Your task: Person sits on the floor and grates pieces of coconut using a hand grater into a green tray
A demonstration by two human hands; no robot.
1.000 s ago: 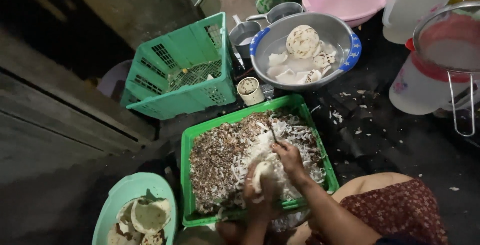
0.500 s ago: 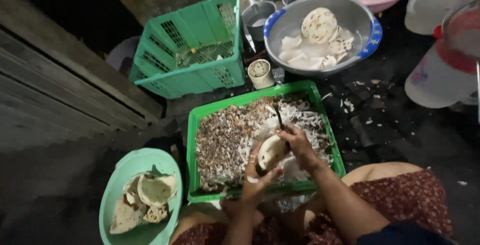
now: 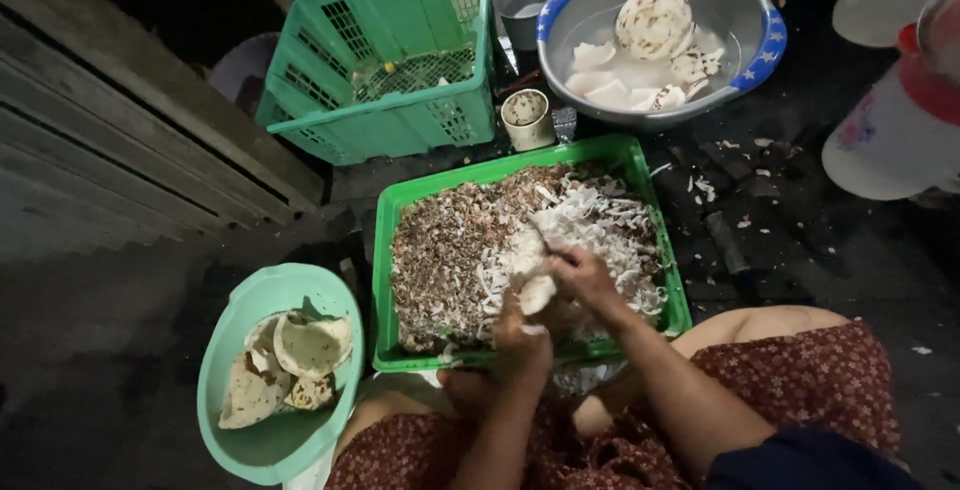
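Note:
My left hand grips a white piece of coconut flesh over the near edge of a green tray. My right hand is closed around a small peeling tool whose blade touches the top of the piece; the tool itself is mostly hidden. The tray holds a heap of brown and white coconut peelings.
A light green bowl with coconut pieces sits at the lower left. Behind the tray stand a green slatted crate, a small cup, and a metal basin with water and peeled coconut. A plastic jug is at the right.
The view has tilted down and shifted. My hands stay over the tray's near side, and the coconut piece has been turned between them.

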